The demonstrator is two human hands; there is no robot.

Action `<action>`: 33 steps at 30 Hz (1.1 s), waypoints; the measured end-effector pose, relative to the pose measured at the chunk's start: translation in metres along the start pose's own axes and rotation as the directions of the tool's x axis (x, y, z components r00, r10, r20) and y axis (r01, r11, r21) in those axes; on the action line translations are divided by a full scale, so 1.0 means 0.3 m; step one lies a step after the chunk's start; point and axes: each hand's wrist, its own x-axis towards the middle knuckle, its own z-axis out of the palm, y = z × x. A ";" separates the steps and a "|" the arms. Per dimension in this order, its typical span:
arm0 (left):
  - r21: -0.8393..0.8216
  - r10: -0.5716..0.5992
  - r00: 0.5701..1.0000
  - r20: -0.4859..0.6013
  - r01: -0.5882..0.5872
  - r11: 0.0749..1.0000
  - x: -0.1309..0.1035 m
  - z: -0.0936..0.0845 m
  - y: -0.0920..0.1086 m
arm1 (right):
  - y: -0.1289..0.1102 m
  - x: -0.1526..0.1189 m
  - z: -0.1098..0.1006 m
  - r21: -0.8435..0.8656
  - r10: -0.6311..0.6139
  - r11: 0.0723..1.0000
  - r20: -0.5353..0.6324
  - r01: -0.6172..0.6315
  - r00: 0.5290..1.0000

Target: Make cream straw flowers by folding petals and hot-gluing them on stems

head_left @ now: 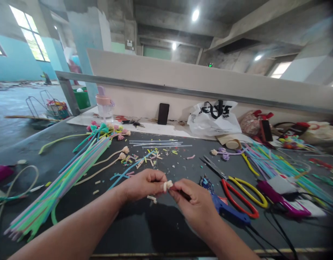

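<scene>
Above the near middle of the table [120, 231], directly between my two hands, sits a small pale cream piece [168, 185], curled and soft-looking. My left hand [145, 185] pinches its left end between thumb and fingers; my right hand [195, 199] grips its other end with the fingertips, so neither hand is nearer. Its longer direction seems to run crosswise, from one hand to the other (it is so small and so covered by fingers that I can't be sure). A pale scrap [152, 198] lies just below my left fingertips, and the blue glue gun [227, 208] rests beside my right hand, on its outer side, with the scissors [231, 187] beyond it.
</scene>
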 end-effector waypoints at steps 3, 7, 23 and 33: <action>0.294 0.119 0.988 -0.094 -0.087 0.952 0.002 0.009 0.005 | 0.008 -0.008 0.013 -0.034 -0.048 0.998 0.003 0.048 0.999; 0.611 0.335 0.942 0.036 -0.286 0.738 -0.012 0.011 0.030 | 0.010 -0.008 0.024 -0.041 -0.022 0.999 0.026 0.023 0.999; 0.458 0.293 0.890 -0.350 -0.111 0.882 0.005 -0.034 0.030 | 0.021 0.013 -0.210 0.569 0.191 0.626 0.551 -0.533 0.813; 0.275 0.267 0.945 -0.187 -0.211 0.938 0.004 0.023 0.028 | -0.010 0.042 -0.064 0.910 0.424 0.339 0.078 -0.238 0.902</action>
